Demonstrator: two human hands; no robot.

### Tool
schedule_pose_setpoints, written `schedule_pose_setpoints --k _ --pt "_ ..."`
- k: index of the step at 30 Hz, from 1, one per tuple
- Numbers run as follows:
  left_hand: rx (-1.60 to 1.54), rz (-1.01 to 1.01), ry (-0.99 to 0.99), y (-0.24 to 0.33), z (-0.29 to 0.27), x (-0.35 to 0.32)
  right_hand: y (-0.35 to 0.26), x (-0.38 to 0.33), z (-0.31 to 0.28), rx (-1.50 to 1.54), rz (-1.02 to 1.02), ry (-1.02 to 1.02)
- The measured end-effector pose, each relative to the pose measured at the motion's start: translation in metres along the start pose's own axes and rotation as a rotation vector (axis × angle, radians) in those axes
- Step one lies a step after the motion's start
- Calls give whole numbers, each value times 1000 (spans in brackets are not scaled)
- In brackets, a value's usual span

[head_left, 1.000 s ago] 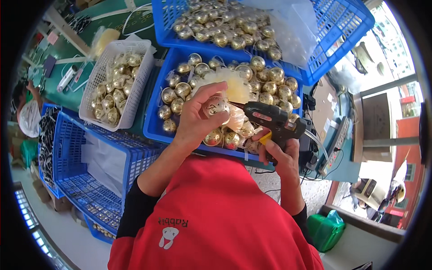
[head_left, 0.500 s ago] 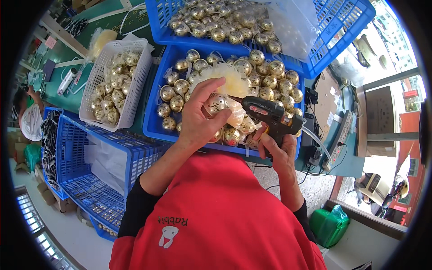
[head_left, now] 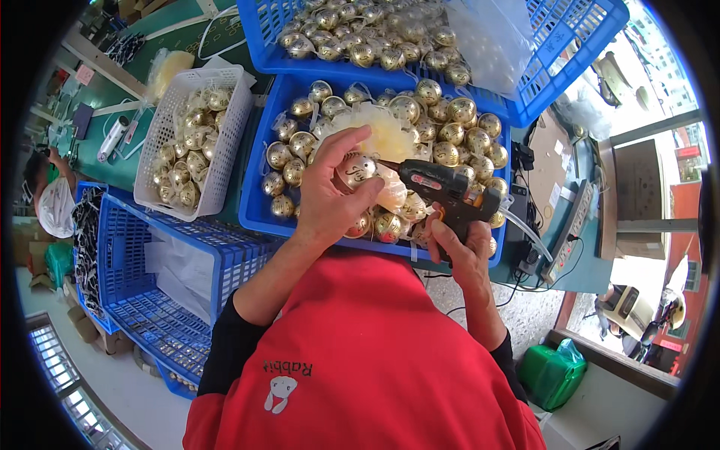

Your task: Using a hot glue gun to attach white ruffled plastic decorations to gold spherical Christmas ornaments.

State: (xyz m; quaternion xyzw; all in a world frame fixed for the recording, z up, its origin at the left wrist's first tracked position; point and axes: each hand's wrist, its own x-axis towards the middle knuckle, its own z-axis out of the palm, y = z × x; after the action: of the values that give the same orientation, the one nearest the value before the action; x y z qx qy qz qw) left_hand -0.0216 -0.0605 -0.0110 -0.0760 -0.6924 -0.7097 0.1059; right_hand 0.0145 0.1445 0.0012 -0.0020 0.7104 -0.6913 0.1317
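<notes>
My left hand (head_left: 330, 195) grips a shiny gold ball ornament (head_left: 355, 171) with dark lettering, thumb and fingers around its sides. Closed round the handle of a black hot glue gun (head_left: 436, 180) is my right hand (head_left: 461, 251). The gun's nozzle points left and reaches the upper right side of the ball; whether it touches I cannot tell. Just beyond the ball lies a pale yellow bunch of thin ribbon or mesh (head_left: 379, 129). A peach-coloured tuft (head_left: 392, 191) shows between ball and gun. Under both hands is a blue tray (head_left: 259, 165) full of gold balls (head_left: 450, 135).
A white basket (head_left: 234, 135) of wrapped gold balls stands left of the tray. Behind it is a blue crate (head_left: 600, 37) with more balls and a plastic bag (head_left: 491, 45). An empty-looking blue crate (head_left: 161, 300) lies lower left. On the right are a power strip (head_left: 568, 225) and cables.
The ball has turned slightly in my left hand, so its lettering is tilted differently. The glue gun has shifted a little left and down, its nozzle still by the ball.
</notes>
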Motion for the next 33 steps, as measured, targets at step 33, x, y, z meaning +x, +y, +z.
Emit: schedule_pose_setpoints --k 33 --pt "-520 -422 265 -5 -86 -13 7 63 16 -206 -199 270"
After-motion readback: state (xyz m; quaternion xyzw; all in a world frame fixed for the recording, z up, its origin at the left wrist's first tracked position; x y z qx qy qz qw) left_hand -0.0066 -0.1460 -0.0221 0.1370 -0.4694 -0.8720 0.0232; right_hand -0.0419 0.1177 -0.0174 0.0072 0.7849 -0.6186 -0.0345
